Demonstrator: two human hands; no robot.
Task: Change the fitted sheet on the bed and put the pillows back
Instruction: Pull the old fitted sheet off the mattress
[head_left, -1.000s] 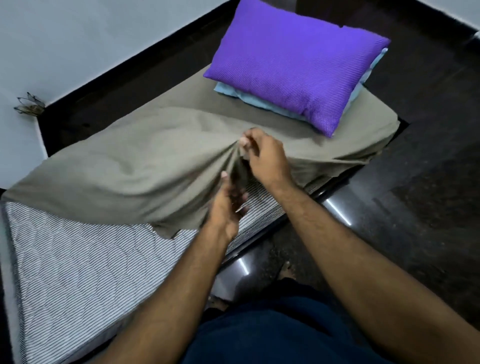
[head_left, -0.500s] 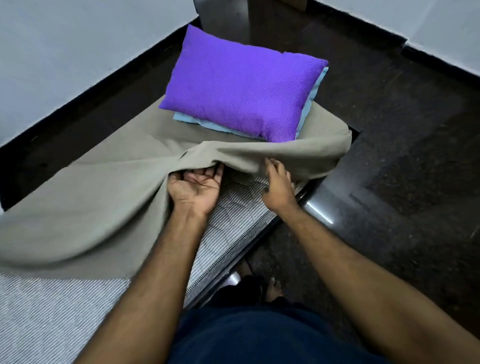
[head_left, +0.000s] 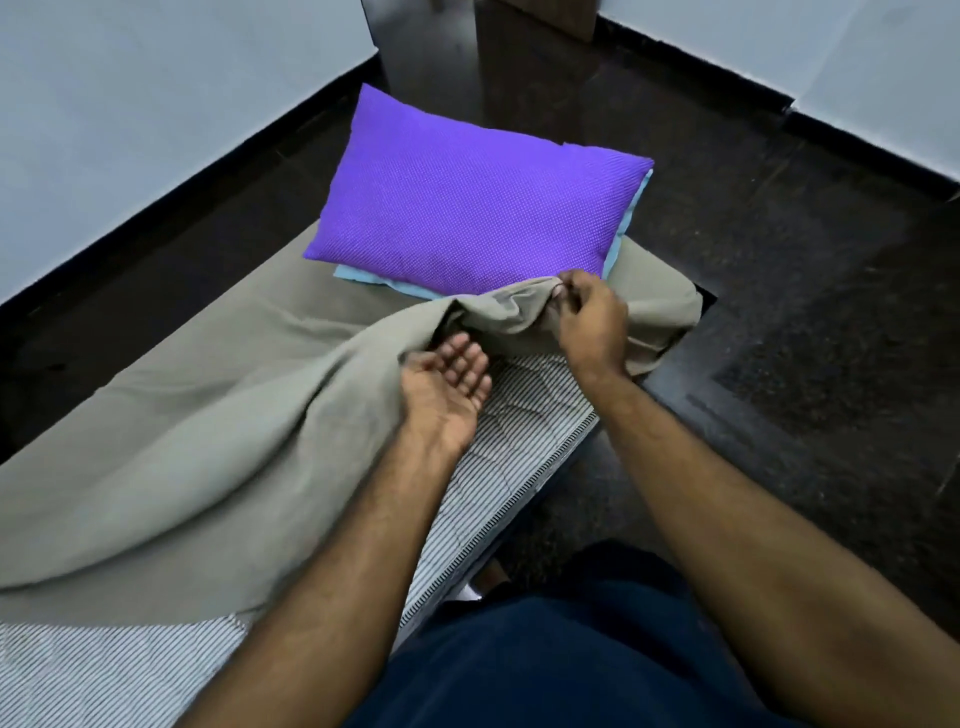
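Two pillows sit stacked in the upper middle of the frame, the purple pillow (head_left: 467, 202) on top of a light blue pillow (head_left: 626, 228) whose edge shows at its right and lower sides, and both weigh on the grey-green fitted sheet (head_left: 208, 415) that is coming off the bed. That sheet lies loose across the left and centre of the frame, peeled back from the near edge so that the striped mattress (head_left: 509, 415) shows at centre and lower left. At centre right, the right hand (head_left: 589, 319) pinches a bunched fold of the sheet just below the purple pillow, fingers curled round the cloth. Just left of it, the left hand (head_left: 449, 376) is palm up with fingers loosely straight; it holds nothing, though its fingertips reach under the raised fold. To do this step well, I judge the pillows should be lifted clear first, since pulling the sheet from under them would drag or tip them. The far corner at right of centre looks still hooked over the mattress and probably needs freeing by hand. Dark polished floor (head_left: 779, 312) fills the right side, pale walls (head_left: 130, 104) the upper left and upper right corners.
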